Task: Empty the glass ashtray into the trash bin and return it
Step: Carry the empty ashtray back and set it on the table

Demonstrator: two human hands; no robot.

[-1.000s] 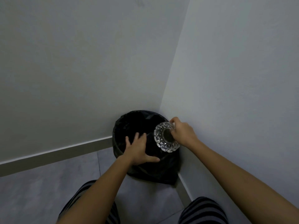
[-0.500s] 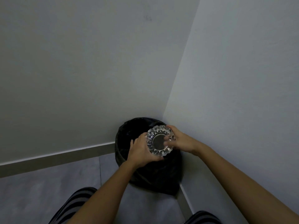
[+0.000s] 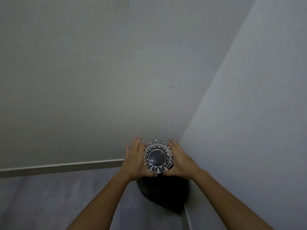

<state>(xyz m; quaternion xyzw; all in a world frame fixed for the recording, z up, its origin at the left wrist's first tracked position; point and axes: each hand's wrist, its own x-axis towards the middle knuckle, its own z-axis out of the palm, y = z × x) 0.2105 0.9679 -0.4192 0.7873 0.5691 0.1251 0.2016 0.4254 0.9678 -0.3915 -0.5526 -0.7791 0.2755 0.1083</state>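
The glass ashtray [image 3: 158, 156] sat low in the middle of the frame, held between both hands above the trash bin, its cut-glass rim catching light around a dark round centre that faced the camera. The left hand [image 3: 134, 161] pressed against the ashtray's left side with the palm turned inward, fingers stretched up and slightly spread, thumb tucked beneath the lower rim. The right hand [image 3: 180, 161] cupped the opposite side in the same way, fingers pointing upward along the glass, so the ashtray was clasped from both flanks. Directly below the hands, the trash bin [image 3: 163, 195] showed as a dark shape lined with a black bag, pushed into the corner where the two walls met. Both bare forearms reached in from the lower edge of the frame. A pale baseboard [image 3: 66, 169] ran along the left wall, and grey floor tiles [image 3: 49, 205] filled the lower left.
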